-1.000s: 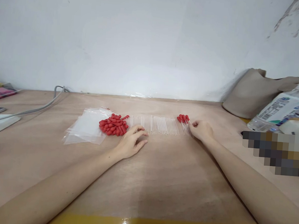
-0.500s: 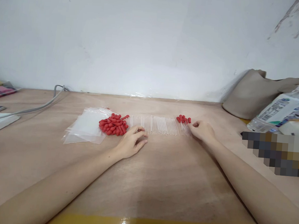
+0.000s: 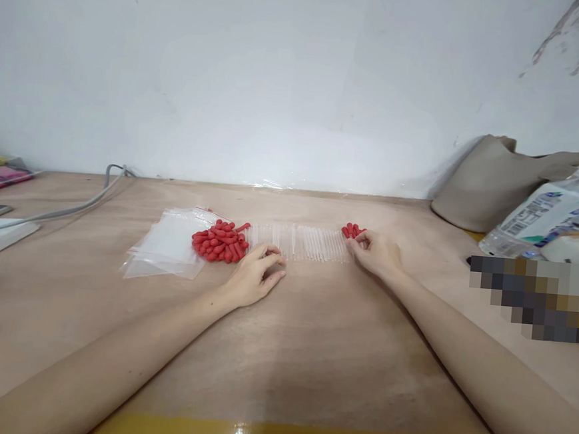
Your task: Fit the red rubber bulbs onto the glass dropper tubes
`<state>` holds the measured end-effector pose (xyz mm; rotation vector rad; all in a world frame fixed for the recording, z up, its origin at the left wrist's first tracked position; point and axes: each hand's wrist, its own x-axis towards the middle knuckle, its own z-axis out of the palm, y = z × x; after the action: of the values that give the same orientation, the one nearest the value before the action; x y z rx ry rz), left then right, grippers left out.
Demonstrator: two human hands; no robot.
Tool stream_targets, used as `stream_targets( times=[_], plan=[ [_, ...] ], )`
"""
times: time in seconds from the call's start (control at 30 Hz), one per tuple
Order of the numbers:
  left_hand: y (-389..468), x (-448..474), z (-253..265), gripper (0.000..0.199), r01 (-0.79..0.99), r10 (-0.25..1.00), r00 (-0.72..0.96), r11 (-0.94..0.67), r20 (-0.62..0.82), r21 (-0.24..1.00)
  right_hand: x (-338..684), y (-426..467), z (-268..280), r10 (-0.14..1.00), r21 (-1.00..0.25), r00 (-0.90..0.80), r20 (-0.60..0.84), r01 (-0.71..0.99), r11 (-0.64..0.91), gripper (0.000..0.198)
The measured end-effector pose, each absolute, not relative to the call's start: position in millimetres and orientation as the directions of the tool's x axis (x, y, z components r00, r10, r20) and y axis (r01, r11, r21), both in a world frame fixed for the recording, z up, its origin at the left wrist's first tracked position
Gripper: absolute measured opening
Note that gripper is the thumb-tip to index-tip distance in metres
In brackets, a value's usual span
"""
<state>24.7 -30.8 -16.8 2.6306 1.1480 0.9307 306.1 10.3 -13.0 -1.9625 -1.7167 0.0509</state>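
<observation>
Two bare hands are in use in the head view, both low over the table [image 3: 308,359]. A row of thin clear tubes [image 3: 323,245] lies between them, side by side, with a small cluster of red bulbs [image 3: 350,230] at its right end and a larger pile of red bulbs [image 3: 220,241] at its left end. My right hand [image 3: 377,252] is at the small cluster with thumb and forefinger drawn narrow; the fingertips hide the contact, so I cannot tell whether a tube is pinched between them. My left hand [image 3: 255,276] is half open and shows nothing in its grasp, fingers loosely curved over the left part of the row, thumb apart; contact with the tubes beneath is not visible. For good handling, I judge that the right fingertips should work close to the bulb end, press lightly and slide level, since thin tubes laid this close are likely to roll and skew their neighbours. The left fingers should bear down on nothing. Pose: my right forearm slants in from the lower right corner, palm turned inward; my left forearm slants in from the lower left, wrist nearly straight, back of the hand upward.
</observation>
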Motion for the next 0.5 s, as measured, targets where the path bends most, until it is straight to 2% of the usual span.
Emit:
stream_targets(
  times=[0.27, 0.5],
  plan=[
    [-30.1, 24.7, -17.0, 0.015, 0.629, 0.696, 0.518, -0.704, 0.497, 0.330, 279.5, 8.9, -12.2, 0.955, -0.313, 0.166, 0.246, 0.946, -0.083, 0.024],
    [-29.8, 24.7, -17.6, 0.015, 0.629, 0.695, 0.520, -0.705, 0.497, 0.328, 281.3, 10.2, -15.0, 0.935, -0.283, 0.213, 0.284, 0.950, -0.131, 0.027]
  ],
)
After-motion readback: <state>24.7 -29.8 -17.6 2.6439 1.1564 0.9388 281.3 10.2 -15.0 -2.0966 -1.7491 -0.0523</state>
